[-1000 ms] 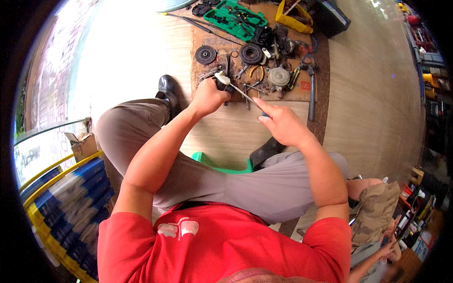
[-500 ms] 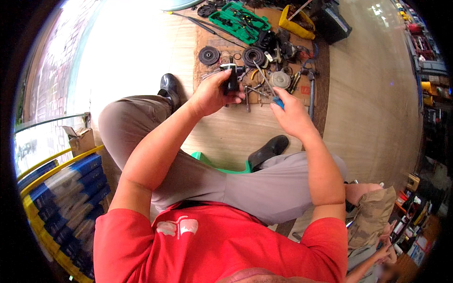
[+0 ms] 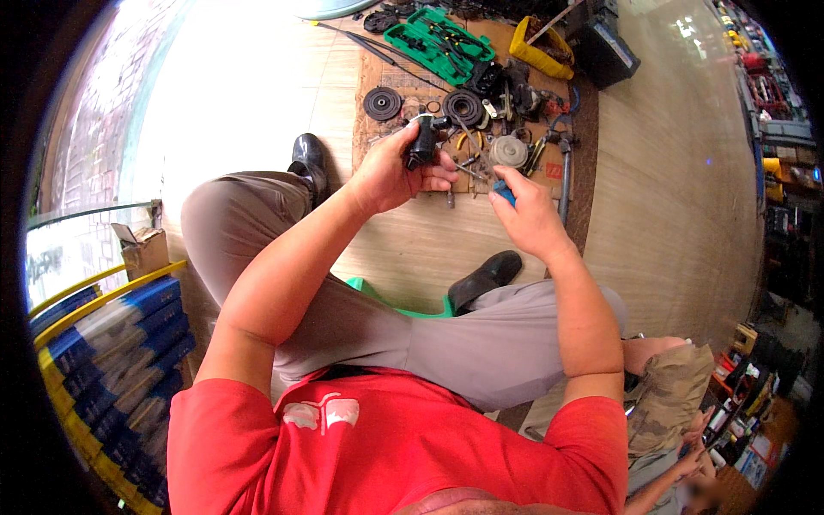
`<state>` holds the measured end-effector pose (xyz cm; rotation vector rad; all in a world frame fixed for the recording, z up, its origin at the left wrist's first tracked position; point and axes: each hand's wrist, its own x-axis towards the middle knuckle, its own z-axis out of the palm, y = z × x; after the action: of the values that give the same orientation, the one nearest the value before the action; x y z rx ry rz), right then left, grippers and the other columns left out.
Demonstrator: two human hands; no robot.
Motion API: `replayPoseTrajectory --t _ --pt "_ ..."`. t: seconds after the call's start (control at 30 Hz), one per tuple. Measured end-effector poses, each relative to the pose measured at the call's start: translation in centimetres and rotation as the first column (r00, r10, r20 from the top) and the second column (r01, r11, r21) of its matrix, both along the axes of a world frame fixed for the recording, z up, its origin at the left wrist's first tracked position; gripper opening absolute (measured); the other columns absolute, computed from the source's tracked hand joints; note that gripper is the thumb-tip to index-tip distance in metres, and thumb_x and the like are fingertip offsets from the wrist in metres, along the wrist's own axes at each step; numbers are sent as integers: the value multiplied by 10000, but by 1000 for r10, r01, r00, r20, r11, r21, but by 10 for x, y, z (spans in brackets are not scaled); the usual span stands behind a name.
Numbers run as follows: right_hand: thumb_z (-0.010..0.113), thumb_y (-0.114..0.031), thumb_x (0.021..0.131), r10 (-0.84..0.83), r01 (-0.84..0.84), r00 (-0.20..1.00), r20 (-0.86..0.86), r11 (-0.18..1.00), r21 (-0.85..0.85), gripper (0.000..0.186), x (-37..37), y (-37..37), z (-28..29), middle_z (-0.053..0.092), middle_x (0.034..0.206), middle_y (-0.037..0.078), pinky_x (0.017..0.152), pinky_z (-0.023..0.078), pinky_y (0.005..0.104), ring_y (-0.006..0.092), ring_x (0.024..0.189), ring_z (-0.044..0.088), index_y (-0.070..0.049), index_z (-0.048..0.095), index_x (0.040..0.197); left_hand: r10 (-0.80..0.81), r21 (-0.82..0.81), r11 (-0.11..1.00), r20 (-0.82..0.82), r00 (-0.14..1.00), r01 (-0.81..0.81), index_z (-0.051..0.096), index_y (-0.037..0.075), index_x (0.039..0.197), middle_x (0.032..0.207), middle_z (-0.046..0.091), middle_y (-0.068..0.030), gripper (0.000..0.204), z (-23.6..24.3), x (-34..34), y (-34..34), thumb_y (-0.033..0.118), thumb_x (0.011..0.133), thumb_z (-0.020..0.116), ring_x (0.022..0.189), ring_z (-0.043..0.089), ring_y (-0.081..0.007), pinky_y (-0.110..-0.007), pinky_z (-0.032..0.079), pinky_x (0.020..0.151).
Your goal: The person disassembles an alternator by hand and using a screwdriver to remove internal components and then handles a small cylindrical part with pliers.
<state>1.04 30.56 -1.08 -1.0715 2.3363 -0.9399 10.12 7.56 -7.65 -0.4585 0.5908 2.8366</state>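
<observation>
My left hand [image 3: 396,174] is closed round a black cylindrical part [image 3: 421,148] with a side stub and a pale band near its top. To its right, my right hand [image 3: 528,206] grips the blue handle of a screwdriver [image 3: 503,192], whose thin shaft points up and away to the left, smeared by motion. Both hands are above the near edge of a cardboard sheet [image 3: 369,67]. Beyond them lie two dark round pulley-like discs, the left disc [image 3: 382,104] and the right disc [image 3: 463,108]. A pale round metal part [image 3: 509,152] rests just past my right hand.
An open green tool case [image 3: 439,45] lies at the back, beside a yellow container [image 3: 542,48] and a black box [image 3: 603,56]. A long bar [image 3: 565,176] lies along the right. Blue boxes fill a yellow rack [image 3: 112,360] at left. Another person [image 3: 674,412] sits at lower right.
The black part has tilted and turned in my left hand, so its end now shows. My right hand has shifted slightly down with the screwdriver.
</observation>
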Motion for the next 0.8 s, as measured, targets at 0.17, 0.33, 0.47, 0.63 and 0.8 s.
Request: replayPoseTrajectory --t 0.17,0.33,0.47,0.63,0.8 --pt "630 -141 867 6 -6 1000 13 1000 13 362 1 -1 2 651 983 270 800 511 433 419 926 639 17 565 1187 -13 -23 1000 -5 1000 13 523 11 1210 1046 663 -196 539 -4 1 -1 460 1032 283 955 668 -365 -441 548 836" --pt "634 -145 867 7 -7 1000 -7 1000 -27 363 1 0 0 652 984 268 798 511 432 417 924 642 18 565 1184 19 -119 993 49 999 -13 519 10 1217 1134 650 -200 500 9 -1 3 444 1015 375 996 664 -344 -423 552 842" --pt "636 -150 866 11 -9 1000 28 999 -47 352 0 -1 -2 651 989 270 805 510 426 425 937 634 20 573 1169 34 -140 989 -50 998 -40 514 13 1218 1151 646 -191 430 12 2 2 380 997 482 1015 659 -331 -428 550 858" --pt "672 -144 863 -119 132 962 248 991 -37 289 7 -5 -1 656 817 160 608 518 353 240 666 655 22 592 1086 39 -174 983 -100 994 -56 504 33 1238 1155 652 -153 366 17 1 8 296 986 544 1025 658 -287 -410 548 854" --pt "707 -135 870 -143 314 708 691 941 -127 215 18 -14 -5 592 714 11 458 461 257 71 519 548 -4 612 1012 81 -178 978 -143 986 -106 501 63 1265 1186 645 -97 382 25 0 28 281 965 594 1063 637 -236 -392 529 867"
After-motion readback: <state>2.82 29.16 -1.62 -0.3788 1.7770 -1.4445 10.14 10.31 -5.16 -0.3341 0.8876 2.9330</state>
